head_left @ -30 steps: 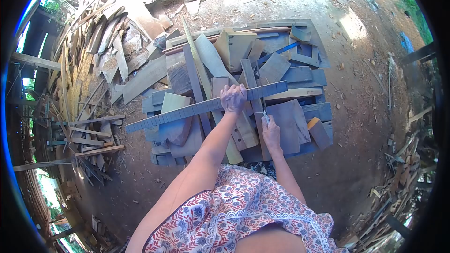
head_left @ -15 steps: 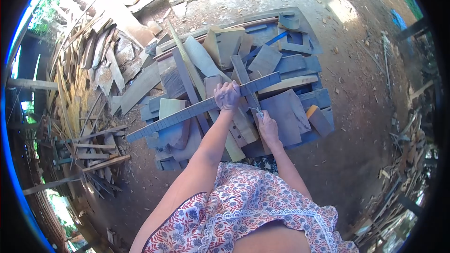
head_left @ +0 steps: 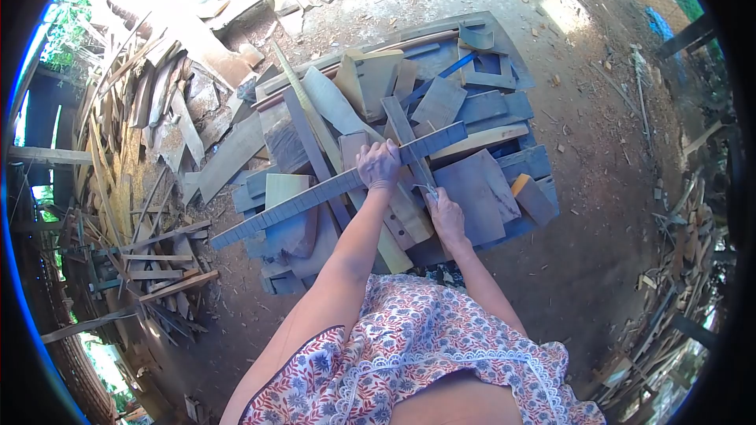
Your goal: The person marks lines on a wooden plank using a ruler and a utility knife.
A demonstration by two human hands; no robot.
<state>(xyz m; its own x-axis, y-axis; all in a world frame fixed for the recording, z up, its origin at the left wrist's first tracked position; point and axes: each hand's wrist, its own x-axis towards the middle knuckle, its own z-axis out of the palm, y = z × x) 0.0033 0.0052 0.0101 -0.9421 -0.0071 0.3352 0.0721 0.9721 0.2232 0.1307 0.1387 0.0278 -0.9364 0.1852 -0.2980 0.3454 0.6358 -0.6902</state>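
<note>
Now, from the head view, the left hand (head_left: 378, 164) clenches a cross-lined wooden strip (head_left: 331, 188), eight to two o'clock over heaped boards (head_left: 472, 193); at five, the right hand (head_left: 447, 216) grips a slim handled tool (head_left: 431, 194). Uneven support could rock the strip, making the tool slip! One strip, one tool, two hands; boards overlap beyond counting.

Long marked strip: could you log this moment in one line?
left hand: gripping long marked strip | right hand: holding slim tool | strip: slanting across wooden boards | nearby: scrap-wood pile

No lettering, numbers or signs can be read.
</note>
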